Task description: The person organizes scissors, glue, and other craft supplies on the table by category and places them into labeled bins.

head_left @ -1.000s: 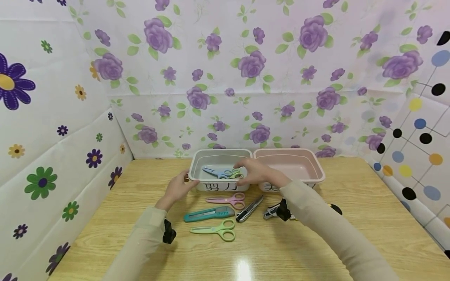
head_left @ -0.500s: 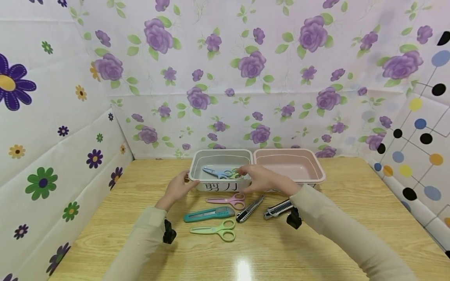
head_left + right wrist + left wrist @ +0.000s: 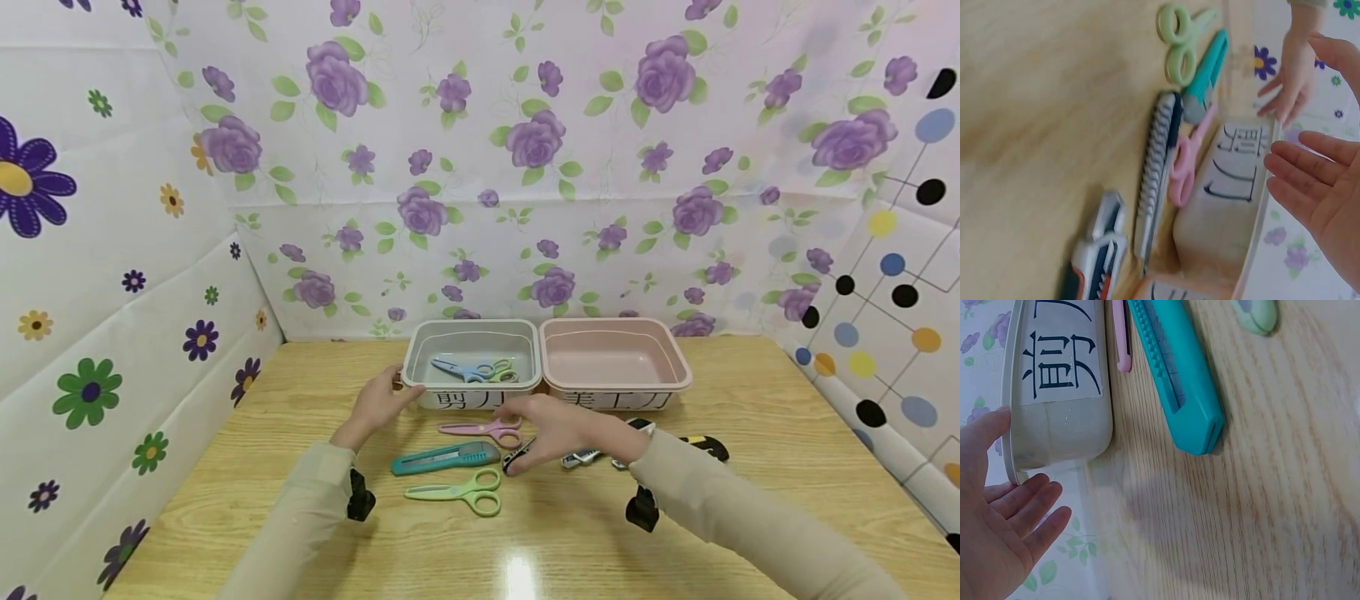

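My left hand (image 3: pixel 377 406) holds the left front corner of the grey bin (image 3: pixel 1060 434) between thumb and fingers. Inside this bin lie blue scissors (image 3: pixel 463 369) and green-handled scissors (image 3: pixel 504 372). My right hand (image 3: pixel 558 429) hovers with nothing in it, fingers spread, over the table in front of the bins. Below it, a black-and-silver utility knife (image 3: pixel 1155 169) is partly covered in the head view. Pink scissors (image 3: pixel 487 429) lie just beside its fingertips. Nearer the left hand are a teal utility knife (image 3: pixel 446 457) and light green scissors (image 3: pixel 461 491).
A pink bin (image 3: pixel 615 360) stands right of the grey one against the flowered cloth; both carry printed labels. Under the right forearm more utility knives (image 3: pixel 581 457) are partly hidden, with a black-and-yellow tool (image 3: pixel 708 447) at the right.
My right hand has left the grey bin, coming down and toward me, over the black-and-silver knife. The green-handled scissors stay in the bin. My left hand keeps its place.
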Tool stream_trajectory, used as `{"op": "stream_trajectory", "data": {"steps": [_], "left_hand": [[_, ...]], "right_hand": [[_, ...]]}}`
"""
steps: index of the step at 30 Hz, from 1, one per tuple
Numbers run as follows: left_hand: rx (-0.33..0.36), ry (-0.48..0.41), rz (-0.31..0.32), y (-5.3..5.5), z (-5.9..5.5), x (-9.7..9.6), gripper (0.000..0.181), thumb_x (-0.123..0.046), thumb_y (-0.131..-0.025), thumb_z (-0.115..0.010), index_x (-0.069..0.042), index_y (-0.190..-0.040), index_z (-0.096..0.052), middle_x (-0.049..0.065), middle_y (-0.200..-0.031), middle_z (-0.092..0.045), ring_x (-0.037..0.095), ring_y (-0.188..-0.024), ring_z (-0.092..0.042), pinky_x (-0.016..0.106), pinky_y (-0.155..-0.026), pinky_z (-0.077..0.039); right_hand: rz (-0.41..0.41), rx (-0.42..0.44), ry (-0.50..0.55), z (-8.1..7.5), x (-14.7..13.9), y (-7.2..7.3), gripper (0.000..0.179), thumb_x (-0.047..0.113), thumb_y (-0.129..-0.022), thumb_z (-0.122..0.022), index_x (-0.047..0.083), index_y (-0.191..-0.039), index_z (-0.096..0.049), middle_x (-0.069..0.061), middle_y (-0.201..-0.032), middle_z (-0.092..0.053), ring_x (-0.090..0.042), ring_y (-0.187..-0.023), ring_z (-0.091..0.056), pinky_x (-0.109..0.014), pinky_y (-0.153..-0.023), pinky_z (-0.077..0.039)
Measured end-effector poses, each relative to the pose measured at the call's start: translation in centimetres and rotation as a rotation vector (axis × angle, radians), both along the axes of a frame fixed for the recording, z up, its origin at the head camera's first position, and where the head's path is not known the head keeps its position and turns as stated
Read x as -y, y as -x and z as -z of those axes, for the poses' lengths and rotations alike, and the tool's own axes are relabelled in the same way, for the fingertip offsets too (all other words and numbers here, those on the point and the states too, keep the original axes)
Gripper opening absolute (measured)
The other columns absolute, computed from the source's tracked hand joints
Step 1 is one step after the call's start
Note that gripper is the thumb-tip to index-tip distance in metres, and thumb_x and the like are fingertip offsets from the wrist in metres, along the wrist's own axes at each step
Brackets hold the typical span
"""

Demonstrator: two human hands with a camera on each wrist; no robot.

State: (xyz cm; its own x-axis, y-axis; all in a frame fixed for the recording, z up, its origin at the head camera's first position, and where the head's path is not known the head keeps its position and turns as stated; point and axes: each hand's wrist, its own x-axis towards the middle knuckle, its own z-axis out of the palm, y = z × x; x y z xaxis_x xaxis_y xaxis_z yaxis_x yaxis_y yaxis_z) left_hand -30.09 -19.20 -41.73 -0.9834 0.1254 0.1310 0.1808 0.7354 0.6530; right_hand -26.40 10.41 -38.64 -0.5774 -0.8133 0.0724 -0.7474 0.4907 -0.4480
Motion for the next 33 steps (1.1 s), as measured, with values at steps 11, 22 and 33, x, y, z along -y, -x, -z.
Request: {"op": "stream_trajectory", "data": {"steps": [11, 22, 33], "left_hand": [[-0.004, 0.007, 0.005, -0.2, -0.2, 0.0, 0.061, -0.032, -0.087, -0.060, 0.002, -0.133, -0.041, 0.018, -0.110, -0.059, 0.032, -0.102, -0.054, 0.045, -0.079, -0.047], [-0.003, 0.024, 0.006, 0.1, -0.2, 0.0, 0.060, -0.032, -0.087, -0.061, 0.003, -0.132, -0.041, 0.019, -0.109, -0.059, 0.031, -0.101, -0.054, 0.045, -0.079, -0.047], [-0.004, 0.022, 0.008, 0.0, -0.4, 0.0, 0.059, -0.030, -0.087, -0.061, 0.003, -0.132, -0.042, 0.019, -0.108, -0.059, 0.031, -0.100, -0.054, 0.044, -0.078, -0.047]], "right_hand": [[-0.021, 0.037, -0.003, 1.6, 1.0, -1.7, 0.076, 0.047, -0.069, -0.073, 0.004, -0.126, -0.049, -0.006, -0.126, -0.053, -0.016, -0.109, -0.051, -0.029, -0.092, -0.042], [-0.010, -0.007, 0.033, 3.7, 2.2, -2.0, 0.073, 0.048, -0.065, -0.075, 0.004, -0.119, -0.054, -0.006, -0.118, -0.057, -0.021, -0.113, -0.050, -0.033, -0.094, -0.041], [0.014, -0.055, -0.002, 4.9, 3.0, -2.4, 0.070, 0.044, -0.066, -0.075, 0.002, -0.118, -0.054, -0.006, -0.116, -0.055, -0.022, -0.113, -0.047, -0.033, -0.095, -0.040]]}}
